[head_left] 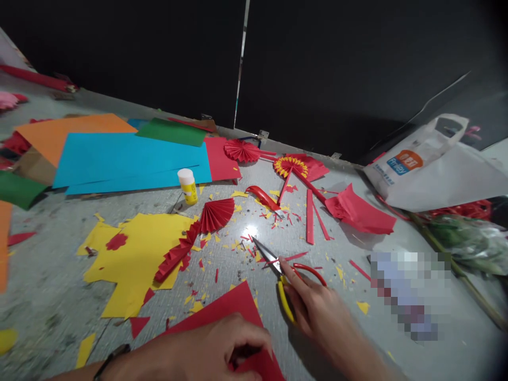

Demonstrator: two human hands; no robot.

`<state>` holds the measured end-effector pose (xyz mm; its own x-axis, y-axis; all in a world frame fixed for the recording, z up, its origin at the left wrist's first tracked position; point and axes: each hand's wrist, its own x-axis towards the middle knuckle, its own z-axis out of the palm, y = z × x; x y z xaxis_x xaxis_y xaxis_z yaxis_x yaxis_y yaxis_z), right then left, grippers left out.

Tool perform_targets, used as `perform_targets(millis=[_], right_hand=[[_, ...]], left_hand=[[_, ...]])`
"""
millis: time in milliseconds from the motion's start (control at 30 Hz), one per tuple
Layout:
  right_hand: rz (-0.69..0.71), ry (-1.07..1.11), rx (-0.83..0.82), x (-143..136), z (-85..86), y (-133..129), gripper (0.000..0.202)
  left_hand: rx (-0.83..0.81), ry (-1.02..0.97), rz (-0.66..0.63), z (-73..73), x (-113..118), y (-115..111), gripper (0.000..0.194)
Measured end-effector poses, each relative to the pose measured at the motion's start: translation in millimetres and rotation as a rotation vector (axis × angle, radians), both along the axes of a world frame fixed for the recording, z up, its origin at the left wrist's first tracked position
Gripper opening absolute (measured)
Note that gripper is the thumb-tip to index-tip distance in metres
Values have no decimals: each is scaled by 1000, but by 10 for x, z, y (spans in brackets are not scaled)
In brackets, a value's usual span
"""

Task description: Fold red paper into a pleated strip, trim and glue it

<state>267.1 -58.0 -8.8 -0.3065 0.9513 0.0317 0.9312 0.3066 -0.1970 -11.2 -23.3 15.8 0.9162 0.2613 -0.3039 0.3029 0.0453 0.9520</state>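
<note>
Bright white glare (251, 231) on grey table (456, 352), shadow (304, 346) below right hand (309, 299), darkened right corners, pixelated patch (405, 293)

Glue stick (188, 189) sits left of scissors (268, 255); bag (448, 177) right

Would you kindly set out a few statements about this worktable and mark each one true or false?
1. The right hand touches the scissors. True.
2. The white-capped yellow tube lies on its side. False: the white-capped yellow tube stands upright.
3. The left hand touches red paper. True.
4. The white bag is beside the left hand. False: the white bag is at the far right.
5. A green sheet overlaps the large blue sheet. True.
</note>
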Motion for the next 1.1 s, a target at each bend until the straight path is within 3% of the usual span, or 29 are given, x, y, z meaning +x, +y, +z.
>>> perform_targets(millis=[133, 233, 367, 533, 733, 900, 1100], right_hand=[[-55, -70, 63, -9, 0, 20, 64], [0, -39, 20, -33, -7, 17, 66], [-28, -44, 26, -18, 2, 48, 64], [-1, -3, 20, -6, 32, 81, 63], [-40, -32, 34, 7, 41, 107, 61], [29, 11, -7, -14, 12, 93, 63], [-18, -13, 26, -12, 19, 98, 63]], left_hand=[[-25, -22, -2, 12, 5, 3, 12], [3, -9, -11, 26, 8, 1, 12], [9, -31, 56, 27, 3, -24, 10], [1, -12, -23, 26, 1, -27, 14], [30, 15, 77, 37, -14, -75, 11], [39, 29, -4, 50, 0, -12, 14], [0, 48, -13, -4, 8, 0, 14]])
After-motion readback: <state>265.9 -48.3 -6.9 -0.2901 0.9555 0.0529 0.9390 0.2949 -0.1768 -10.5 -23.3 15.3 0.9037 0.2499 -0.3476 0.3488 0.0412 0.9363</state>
